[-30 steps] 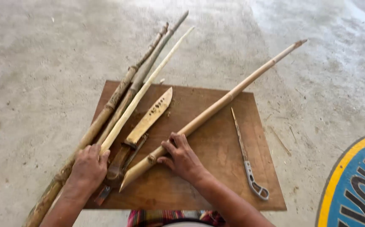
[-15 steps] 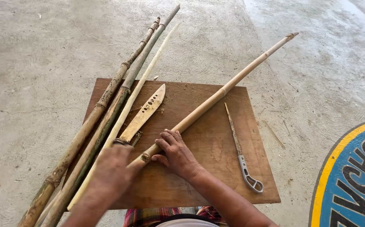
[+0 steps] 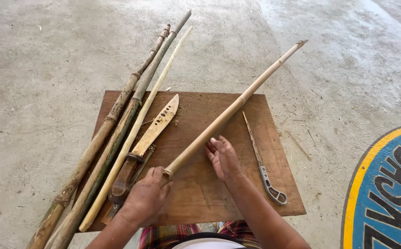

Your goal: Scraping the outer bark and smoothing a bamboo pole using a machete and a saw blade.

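Two hands working | your left hand [image 3: 146,196] is gripping the pale bamboo pole's [image 3: 228,115] near end | your right hand [image 3: 222,157] is resting flat-fingered on it | pole looking uncut, both blades lying untouched

The left hand [image 3: 146,197] lies low and near the body, knuckles up, fingers curled down and closed, its forearm running in from the lower left. The right hand [image 3: 222,157] sits further forward, palm turned inward, fingers extended and loosely together, its bare forearm angling back to the lower right.
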